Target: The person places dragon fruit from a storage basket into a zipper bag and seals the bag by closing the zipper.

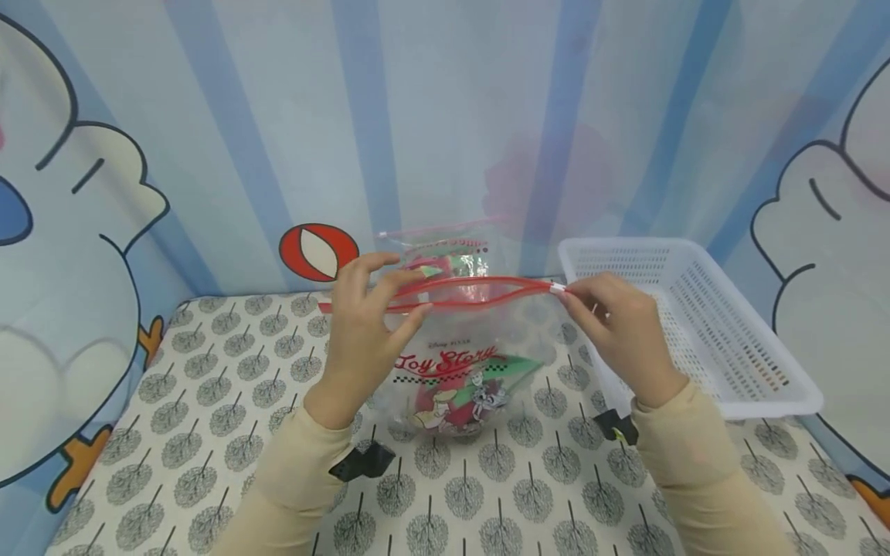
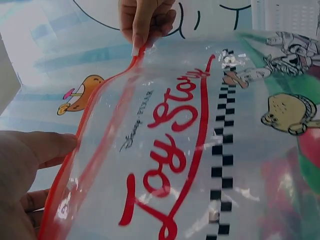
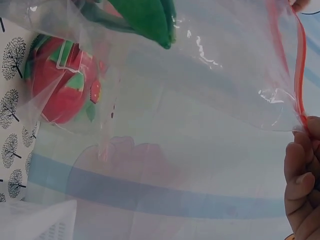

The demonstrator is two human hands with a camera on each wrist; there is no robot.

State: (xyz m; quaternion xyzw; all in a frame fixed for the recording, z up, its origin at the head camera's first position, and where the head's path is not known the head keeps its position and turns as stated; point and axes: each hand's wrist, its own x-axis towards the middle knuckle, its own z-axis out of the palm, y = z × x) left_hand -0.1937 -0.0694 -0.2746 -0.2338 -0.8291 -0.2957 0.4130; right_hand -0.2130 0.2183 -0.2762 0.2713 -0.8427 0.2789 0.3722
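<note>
A clear slider zip bag (image 1: 459,363) with red "Toy Story" print stands upright, its red zip strips parted in the middle. Inside it shows a green, pointed plush-looking thing (image 3: 145,20) with pink-red below. My left hand (image 1: 361,332) holds the zip edge near its left end, thumb on the near side and fingers behind. At the right end, my right hand (image 1: 615,324) pinches the zip by the white slider (image 1: 558,287). Behind stands another clear bag (image 1: 480,247) with a pink zip, holding a red and green round thing (image 3: 60,85).
To the right sits a white perforated plastic basket (image 1: 765,355). A tree-patterned cloth (image 1: 229,417) covers the table. At the back and sides hangs a blue-striped cartoon backdrop (image 1: 452,100). Black wrist cameras (image 1: 363,462) are strapped at both sleeves.
</note>
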